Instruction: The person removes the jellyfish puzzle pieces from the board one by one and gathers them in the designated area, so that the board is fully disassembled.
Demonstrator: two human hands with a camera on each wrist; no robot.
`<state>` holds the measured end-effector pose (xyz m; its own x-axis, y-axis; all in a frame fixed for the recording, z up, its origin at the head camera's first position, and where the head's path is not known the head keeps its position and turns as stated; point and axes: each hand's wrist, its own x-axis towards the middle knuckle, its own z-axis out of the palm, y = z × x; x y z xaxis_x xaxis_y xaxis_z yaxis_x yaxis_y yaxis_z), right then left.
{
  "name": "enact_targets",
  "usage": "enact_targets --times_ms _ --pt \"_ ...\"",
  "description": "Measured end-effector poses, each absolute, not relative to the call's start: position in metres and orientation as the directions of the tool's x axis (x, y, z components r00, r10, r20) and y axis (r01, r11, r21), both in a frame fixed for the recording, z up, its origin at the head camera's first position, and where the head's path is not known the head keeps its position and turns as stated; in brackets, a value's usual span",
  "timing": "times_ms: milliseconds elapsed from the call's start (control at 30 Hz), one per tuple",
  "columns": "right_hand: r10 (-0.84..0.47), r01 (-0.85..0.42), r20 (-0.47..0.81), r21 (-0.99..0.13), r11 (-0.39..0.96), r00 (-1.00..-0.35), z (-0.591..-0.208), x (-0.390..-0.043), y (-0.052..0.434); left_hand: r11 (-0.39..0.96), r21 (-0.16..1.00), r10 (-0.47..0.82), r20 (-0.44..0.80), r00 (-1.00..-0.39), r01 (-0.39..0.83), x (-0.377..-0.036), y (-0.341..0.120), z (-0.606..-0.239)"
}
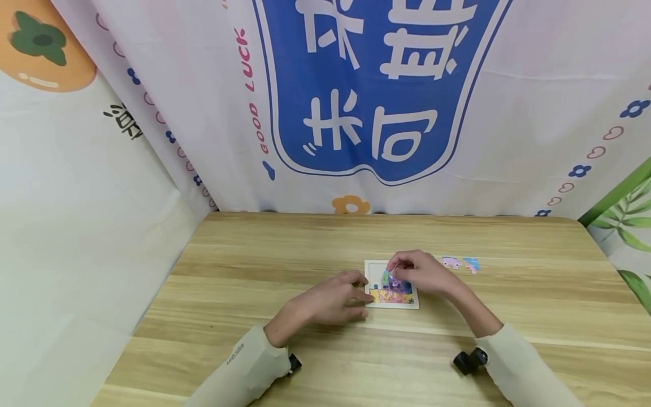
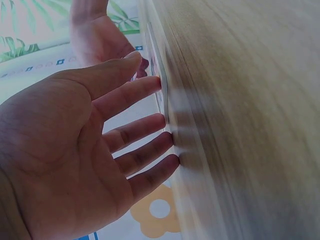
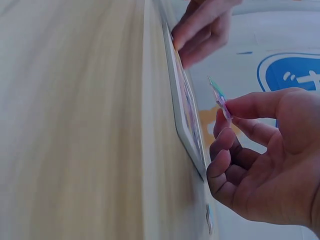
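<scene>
A small white puzzle board (image 1: 377, 265) (image 3: 180, 112) lies flat on the wooden table (image 1: 305, 249), its lower part filled with coloured pieces. My right hand (image 1: 418, 272) (image 3: 260, 160) hovers just over the board and pinches a thin colourful puzzle piece (image 3: 219, 96) (image 1: 386, 277) between thumb and forefinger. My left hand (image 1: 330, 298) (image 2: 85, 145) rests with straight fingers on the table, its fingertips (image 2: 156, 84) touching the board's left edge (image 2: 159, 95).
Two loose puzzle pieces, one pink (image 1: 450, 262) and one blue (image 1: 472, 264), lie on the table right of the board. Printed cloth backdrops (image 1: 356, 102) stand behind and on both sides of the table.
</scene>
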<state>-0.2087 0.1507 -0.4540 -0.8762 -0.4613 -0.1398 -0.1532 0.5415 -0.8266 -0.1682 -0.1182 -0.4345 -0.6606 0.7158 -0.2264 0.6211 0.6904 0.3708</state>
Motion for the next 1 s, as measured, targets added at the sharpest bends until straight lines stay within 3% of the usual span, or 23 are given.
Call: enact_targets --times_ms 1000 --pt "-0.393 -0.138 -0.144 -0.783 0.607 -0.908 -0.449 -0.200 0.228 0.686 0.362 0.721 -0.216 -0.658 0.632 -0.168 -0.119 -0.435"
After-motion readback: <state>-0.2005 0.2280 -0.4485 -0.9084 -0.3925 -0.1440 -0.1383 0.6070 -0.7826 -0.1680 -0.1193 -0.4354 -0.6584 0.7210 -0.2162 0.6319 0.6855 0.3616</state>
